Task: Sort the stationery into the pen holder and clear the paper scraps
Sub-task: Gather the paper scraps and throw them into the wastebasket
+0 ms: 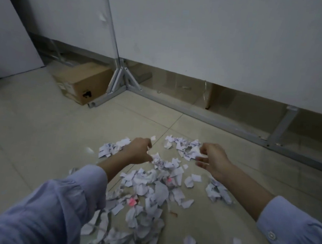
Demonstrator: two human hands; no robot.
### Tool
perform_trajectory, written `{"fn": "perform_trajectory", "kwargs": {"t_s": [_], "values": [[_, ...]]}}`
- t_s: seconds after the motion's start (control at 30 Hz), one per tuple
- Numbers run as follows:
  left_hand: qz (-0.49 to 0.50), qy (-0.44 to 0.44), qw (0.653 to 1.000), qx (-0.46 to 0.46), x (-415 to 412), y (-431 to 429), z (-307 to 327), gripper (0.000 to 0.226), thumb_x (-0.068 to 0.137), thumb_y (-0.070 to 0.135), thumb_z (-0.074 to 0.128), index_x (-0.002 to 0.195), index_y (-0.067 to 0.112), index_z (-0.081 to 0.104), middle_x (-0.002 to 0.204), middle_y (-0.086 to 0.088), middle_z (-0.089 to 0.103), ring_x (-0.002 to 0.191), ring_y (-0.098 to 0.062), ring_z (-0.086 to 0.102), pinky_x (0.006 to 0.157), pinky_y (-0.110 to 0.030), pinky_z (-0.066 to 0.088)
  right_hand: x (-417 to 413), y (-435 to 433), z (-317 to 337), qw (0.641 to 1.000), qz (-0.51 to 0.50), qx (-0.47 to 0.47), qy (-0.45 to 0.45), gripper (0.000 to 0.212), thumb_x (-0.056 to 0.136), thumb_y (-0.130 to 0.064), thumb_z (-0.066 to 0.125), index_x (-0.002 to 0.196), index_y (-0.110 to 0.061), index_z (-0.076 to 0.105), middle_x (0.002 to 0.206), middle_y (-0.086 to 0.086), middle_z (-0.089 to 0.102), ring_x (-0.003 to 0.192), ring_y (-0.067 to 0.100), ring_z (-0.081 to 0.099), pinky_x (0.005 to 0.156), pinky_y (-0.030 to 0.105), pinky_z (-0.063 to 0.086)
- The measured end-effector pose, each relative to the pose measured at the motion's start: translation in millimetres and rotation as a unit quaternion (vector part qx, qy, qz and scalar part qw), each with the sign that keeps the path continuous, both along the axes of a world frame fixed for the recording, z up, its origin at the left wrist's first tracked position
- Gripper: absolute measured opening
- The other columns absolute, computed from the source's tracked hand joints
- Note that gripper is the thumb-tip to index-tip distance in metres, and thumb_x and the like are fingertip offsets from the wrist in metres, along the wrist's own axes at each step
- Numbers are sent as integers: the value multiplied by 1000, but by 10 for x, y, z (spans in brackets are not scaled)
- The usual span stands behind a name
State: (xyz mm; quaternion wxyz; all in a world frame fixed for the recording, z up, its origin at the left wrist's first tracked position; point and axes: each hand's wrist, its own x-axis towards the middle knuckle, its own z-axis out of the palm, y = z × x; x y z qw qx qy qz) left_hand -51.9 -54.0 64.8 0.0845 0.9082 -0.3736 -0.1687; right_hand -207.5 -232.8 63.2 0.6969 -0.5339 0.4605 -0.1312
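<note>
Nearest the camera, two pale blue sleeves [39, 208] reach forward from the bottom corners, the right one showing a white cuff button [271, 235]. Between them a wide scatter of torn and crumpled paper scraps [151, 188] lies on the beige tiled floor [30, 130], mostly white with printed marks, and a couple of pink bits [132, 201] among them. The scatter runs from the bottom edge up to the hands, with smaller clusters to the left and right further out.

The left hand [138, 151] hovers low over the far part of the pile, its fingers curled loosely inward with a gap between them, touching or just above the scraps; whether it grips any cannot be told. The right hand [212, 158] is near it, fingers spread and slightly blurred, held over a cluster of scraps without clearly holding one.

Beyond, a grey metal frame [125, 80] meets the floor at a corner, carrying white panels [220, 40]. A cardboard box [84, 83] sits behind the frame to the left.
</note>
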Motion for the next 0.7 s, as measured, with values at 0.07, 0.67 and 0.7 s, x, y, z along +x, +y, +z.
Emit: {"fn": "perform_trajectory", "kwargs": {"t_s": [0.07, 0.67, 0.7], "values": [[3, 38, 998, 51, 161, 164, -208, 62, 72, 29, 79, 123, 8, 51, 121, -12, 58, 107, -25, 57, 87, -33, 50, 124, 124, -201, 998, 45, 19, 32, 19, 91, -11, 50, 108, -6, 53, 101, 12, 51, 74, 28, 57, 57, 32, 51], [128, 106, 971, 170, 366, 1554, -1579, 100, 51, 40, 87, 129, 14, 31, 135, -12, 26, 118, -34, 47, 66, -32, 55, 706, 449, -1442, 940, 122, -76, 308, 74, 78, -67, 55, 141, -35, 32, 149, 5, 15, 125, 39, 38, 85, 51, 48], [148, 117, 971, 145, 314, 1537, -1596, 108, 47, 40, 90, 131, 17, 27, 137, -13, 22, 117, -35, 48, 75, -34, 56, 721, 481, -1466, 940, 129, -80, 306, 72, 76, -69, 54, 138, -38, 35, 146, 4, 17, 121, 38, 42, 81, 49, 50]]}}
